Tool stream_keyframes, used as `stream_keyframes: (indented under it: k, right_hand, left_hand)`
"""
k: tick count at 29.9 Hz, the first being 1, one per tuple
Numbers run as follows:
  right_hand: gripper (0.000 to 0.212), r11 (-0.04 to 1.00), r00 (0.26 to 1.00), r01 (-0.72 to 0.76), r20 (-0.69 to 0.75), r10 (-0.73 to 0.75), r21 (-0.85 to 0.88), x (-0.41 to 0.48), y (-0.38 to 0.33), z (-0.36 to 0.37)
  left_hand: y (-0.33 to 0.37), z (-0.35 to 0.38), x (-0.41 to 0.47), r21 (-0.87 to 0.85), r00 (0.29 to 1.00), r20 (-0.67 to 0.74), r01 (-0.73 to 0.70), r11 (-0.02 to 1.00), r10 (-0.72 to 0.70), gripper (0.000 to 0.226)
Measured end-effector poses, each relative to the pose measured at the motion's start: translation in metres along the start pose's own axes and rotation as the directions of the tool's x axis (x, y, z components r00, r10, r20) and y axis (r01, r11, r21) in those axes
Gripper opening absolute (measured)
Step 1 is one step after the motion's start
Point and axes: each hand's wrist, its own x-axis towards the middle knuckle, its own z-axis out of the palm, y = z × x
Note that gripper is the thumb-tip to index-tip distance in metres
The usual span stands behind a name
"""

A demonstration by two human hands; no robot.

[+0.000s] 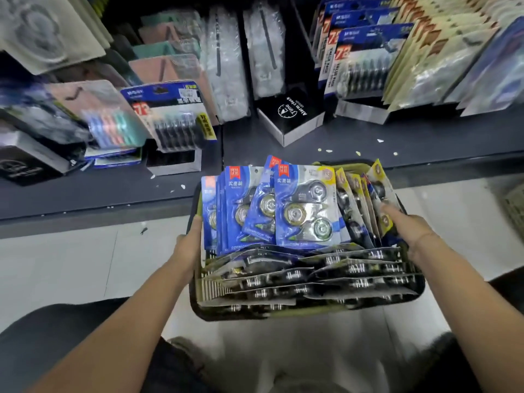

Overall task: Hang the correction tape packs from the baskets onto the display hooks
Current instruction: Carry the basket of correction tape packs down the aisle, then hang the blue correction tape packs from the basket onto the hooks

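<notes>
A dark basket (297, 313) with a greenish rim is held up in front of me, packed with several blue correction tape packs (306, 205). Some packs stand upright with their fronts showing; others lie stacked on edge along the near and right sides. My left hand (188, 242) grips the basket's left rim, thumb on top. At the right rim my right hand (411, 228) holds on, its thumb lying against the upright packs there. The fingers of both hands are hidden behind the basket's sides.
A dark shelf (368, 143) runs across behind the basket, carrying a black alarm clock box (292, 114) and other boxes. Hanging stationery packs (170, 114) fill hooks above at left, centre and right. Pale floor tiles (71, 265) lie below; another basket (514, 211) shows at the right edge.
</notes>
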Motion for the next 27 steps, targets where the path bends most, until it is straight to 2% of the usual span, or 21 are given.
stream_keyframes:
  k: [2, 3, 4, 5, 6, 7, 8, 9, 10, 11, 12, 13, 15, 17, 20, 21, 23, 25, 27]
  right_hand:
    - [0.079, 0.993, 0.994, 0.077, -0.074, -0.083, -0.087, -0.013, -0.004, 0.005]
    - [0.081, 0.965, 0.974, 0.133, -0.151, -0.169, -0.225, -0.020, -0.007, 0.007]
    - [0.082, 0.898, 0.922, 0.221, -0.220, -0.320, -0.380, -0.031, -0.012, 0.009]
    - [0.080, 0.800, 0.818, 0.368, -0.244, -0.521, -0.475, -0.044, -0.017, 0.011]
    - [0.075, 0.686, 0.688, 0.548, -0.209, -0.695, -0.479, -0.059, -0.023, 0.016]
    - [0.071, 0.582, 0.601, 0.701, -0.097, -0.793, -0.412, -0.074, -0.030, 0.023]
    - [0.070, 0.521, 0.568, 0.800, 0.096, -0.818, -0.297, -0.091, -0.037, 0.032]
    - [0.073, 0.513, 0.549, 0.835, 0.339, -0.764, -0.198, -0.108, -0.040, 0.045]
    - [0.078, 0.522, 0.517, 0.836, 0.563, -0.644, -0.170, -0.121, -0.039, 0.060]
    - [0.084, 0.504, 0.476, 0.840, 0.717, -0.509, -0.200, -0.128, -0.035, 0.076]
    - [0.091, 0.455, 0.452, 0.852, 0.801, -0.391, -0.258, -0.131, -0.029, 0.093]
    - [0.098, 0.386, 0.455, 0.863, 0.834, -0.313, -0.326, -0.131, -0.020, 0.108]
    - [0.104, 0.258, 0.498, 0.862, 0.825, -0.269, -0.436, -0.124, -0.004, 0.130]
    - [0.101, 0.270, 0.547, 0.834, 0.784, -0.294, -0.481, -0.116, 0.004, 0.139]
    - [0.096, 0.314, 0.592, 0.803, 0.744, -0.311, -0.508, -0.106, 0.007, 0.141]
    - [0.093, 0.306, 0.594, 0.802, 0.736, -0.325, -0.513, -0.104, 0.007, 0.141]
    - [0.088, 0.233, 0.586, 0.810, 0.737, -0.337, -0.538, -0.104, 0.006, 0.142]
    - [0.087, 0.119, 0.582, 0.807, 0.745, -0.327, -0.578, -0.104, 0.004, 0.144]
    - [0.085, 0.058, 0.577, 0.803, 0.748, -0.328, -0.593, -0.104, 0.002, 0.146]
  left_hand:
    - [0.002, -0.006, -0.003, -0.063, 0.996, 0.089, -0.010, 0.998, 0.016, 0.063]
    - [0.003, -0.008, -0.005, -0.089, 0.994, 0.107, -0.019, 0.996, 0.029, 0.061]
    - [0.003, -0.008, -0.007, -0.104, 0.993, 0.109, -0.030, 0.994, 0.041, 0.060]
    - [0.004, -0.008, -0.010, -0.118, 0.994, 0.097, -0.037, 0.992, 0.048, 0.060]
    - [0.005, -0.008, -0.013, -0.122, 0.996, 0.082, -0.033, 0.992, 0.044, 0.060]
    - [0.007, -0.008, -0.017, -0.124, 0.997, 0.057, -0.036, 0.992, 0.043, 0.059]
    - [0.009, -0.008, -0.019, -0.116, 0.999, 0.023, -0.041, 0.992, 0.044, 0.058]
    - [0.010, -0.009, -0.019, -0.101, 0.999, -0.007, -0.053, 0.993, 0.053, 0.059]
    - [0.011, -0.010, -0.020, -0.090, 0.997, -0.038, -0.072, 0.993, 0.069, 0.058]
    - [0.013, -0.012, -0.021, -0.084, 0.994, -0.060, -0.091, 0.992, 0.086, 0.054]
    - [0.016, -0.015, -0.025, -0.086, 0.992, -0.071, -0.106, 0.991, 0.100, 0.050]
    - [0.019, -0.018, -0.028, -0.091, 0.991, -0.077, -0.118, 0.989, 0.111, 0.048]
    - [0.020, -0.024, -0.022, -0.117, 0.992, -0.065, -0.116, 0.986, 0.109, 0.053]
    - [0.017, -0.030, -0.023, -0.129, 0.994, -0.061, -0.093, 0.987, 0.085, 0.063]
    - [0.003, -0.027, -0.026, -0.060, 0.998, 0.024, -0.053, 0.997, 0.055, 0.055]
    - [0.000, -0.025, -0.029, -0.043, 0.997, 0.071, -0.038, 0.998, 0.041, 0.059]
    - [-0.002, -0.022, -0.035, -0.023, 0.986, 0.166, -0.034, 0.999, 0.037, 0.060]
    - [-0.004, -0.024, -0.036, -0.007, 0.978, 0.204, -0.043, 0.999, 0.044, 0.060]
    - [-0.006, -0.029, -0.036, -0.020, 0.972, 0.229, -0.046, 0.999, 0.050, 0.058]
